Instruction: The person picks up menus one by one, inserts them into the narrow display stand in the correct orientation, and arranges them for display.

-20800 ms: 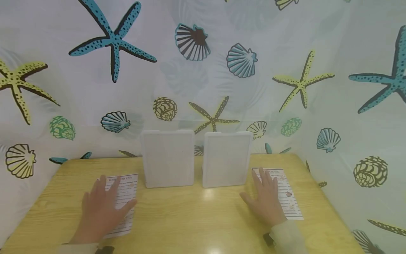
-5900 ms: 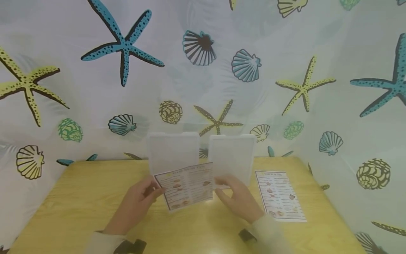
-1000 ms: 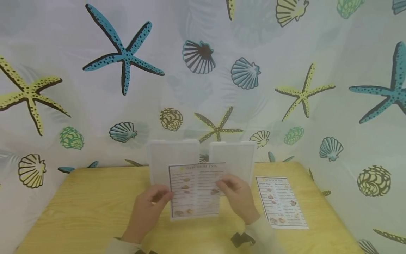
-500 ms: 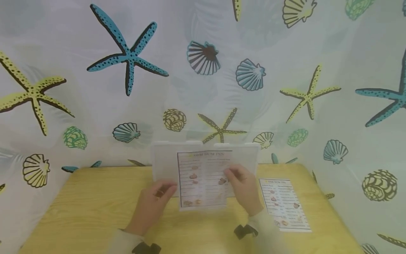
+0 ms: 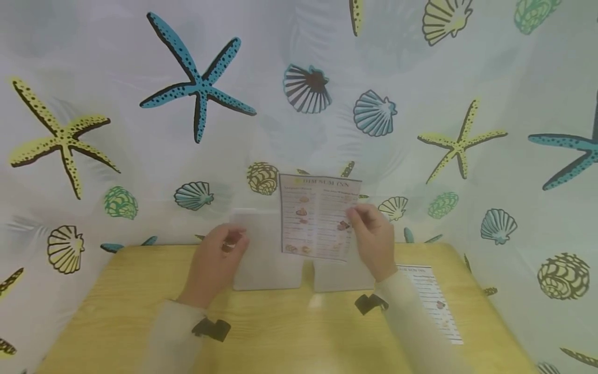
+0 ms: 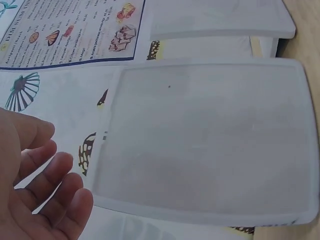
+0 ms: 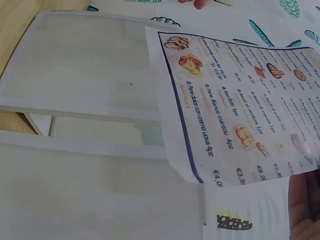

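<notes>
In the head view my right hand (image 5: 376, 241) pinches the right edge of a printed paper menu (image 5: 317, 218) headed "Dim Sum Inn". The menu is upright in the air, its printed side toward me, overlapping the tops of two white panels. My left hand (image 5: 215, 265) is apart from the menu, fingers loosely bent, nothing in them. It hovers by the left white panel (image 5: 261, 270). The left wrist view shows these bent fingers (image 6: 65, 170) beside that panel. From the right wrist, the menu (image 7: 225, 110) hangs over the panels, with part of the hand at the edge.
A second menu (image 5: 434, 306) lies flat on the wooden table (image 5: 280, 332) at the right, partly covered by my right forearm. The right white panel (image 5: 343, 278) stands beside the left one with a narrow gap. A curtain (image 5: 327, 31) with starfish and shells hangs behind.
The menu now in my right hand lay on the table at the left at first, then was held between both hands. It has since risen, and my left hand has come away from it.
</notes>
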`<state>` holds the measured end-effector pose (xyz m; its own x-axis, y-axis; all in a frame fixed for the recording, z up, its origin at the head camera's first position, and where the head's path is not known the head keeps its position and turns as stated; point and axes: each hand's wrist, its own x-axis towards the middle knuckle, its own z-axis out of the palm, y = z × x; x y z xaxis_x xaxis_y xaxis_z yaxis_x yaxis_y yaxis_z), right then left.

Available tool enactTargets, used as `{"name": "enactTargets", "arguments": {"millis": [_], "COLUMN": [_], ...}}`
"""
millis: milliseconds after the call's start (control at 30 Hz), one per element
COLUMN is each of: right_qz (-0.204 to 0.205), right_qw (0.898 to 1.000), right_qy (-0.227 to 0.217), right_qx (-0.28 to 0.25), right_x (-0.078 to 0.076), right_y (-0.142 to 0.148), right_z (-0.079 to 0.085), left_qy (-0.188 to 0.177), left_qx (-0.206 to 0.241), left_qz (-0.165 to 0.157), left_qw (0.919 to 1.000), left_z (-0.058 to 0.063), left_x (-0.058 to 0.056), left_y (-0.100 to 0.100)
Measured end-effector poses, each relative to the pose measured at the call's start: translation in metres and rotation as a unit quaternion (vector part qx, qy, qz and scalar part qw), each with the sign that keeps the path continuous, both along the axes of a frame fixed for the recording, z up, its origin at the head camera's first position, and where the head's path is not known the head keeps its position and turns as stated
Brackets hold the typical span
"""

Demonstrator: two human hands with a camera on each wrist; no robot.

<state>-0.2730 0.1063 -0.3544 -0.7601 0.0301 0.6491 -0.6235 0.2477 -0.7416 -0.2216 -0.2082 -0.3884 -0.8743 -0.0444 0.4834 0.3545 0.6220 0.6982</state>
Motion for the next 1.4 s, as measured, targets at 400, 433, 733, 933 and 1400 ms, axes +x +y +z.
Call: {"name": "enactTargets", "arguments": {"millis": [400,433,733,933,1400], "right_qz": [-0.036,-0.034,-0.047,-0.036,-0.043], "right_qw": [0.995,0.995,0.992,0.991,0.991], "right_qy": [0.084,0.09,0.114,0.12,0.113], "right_qx": [0.034,0.034,0.036,0.044,0.059], "right_x": [-0.019,-0.02,-0.032,-0.036,-0.038], "right_y": [-0.006,-0.007,-0.013,-0.015,-0.018], "right_z": [0.039,0.041,0.052,0.059,0.064], "left_qy": [0.024,0.027,0.031,0.036,0.024], "left_qx": [-0.084,-0.089,-0.145,-0.195,-0.229], "left_qz": [0.034,0.039,0.05,0.053,0.054], "left_qw": [0.9956,0.9949,0.9876,0.9787,0.9717], "left_z": [0.016,0.015,0.017,0.021,0.024], "left_x": [-0.023,-0.024,-0.035,-0.036,-0.037], "left_y": [-0.008,-0.008,-0.008,-0.004,0.001]}}
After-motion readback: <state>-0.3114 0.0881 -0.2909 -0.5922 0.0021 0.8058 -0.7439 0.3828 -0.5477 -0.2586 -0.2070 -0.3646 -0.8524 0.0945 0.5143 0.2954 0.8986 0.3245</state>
